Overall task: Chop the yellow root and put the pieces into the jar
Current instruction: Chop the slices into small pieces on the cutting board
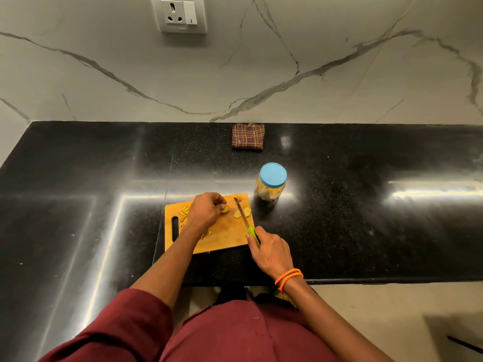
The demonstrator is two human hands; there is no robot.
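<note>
A wooden cutting board lies on the black counter. My left hand pinches a small piece of yellow root near the board's middle. My right hand grips the green handle of a knife, whose blade points away across the board's right side. Two flat yellow slices lie beside the blade. Peelings and cut bits sit at the board's left, by its handle slot. The jar, with a blue lid on, stands just beyond the board's right corner and holds some yellow pieces.
A folded brown checked cloth lies at the back against the marble wall. A wall socket sits above. The black counter runs wide to both sides, and its front edge is close to my body.
</note>
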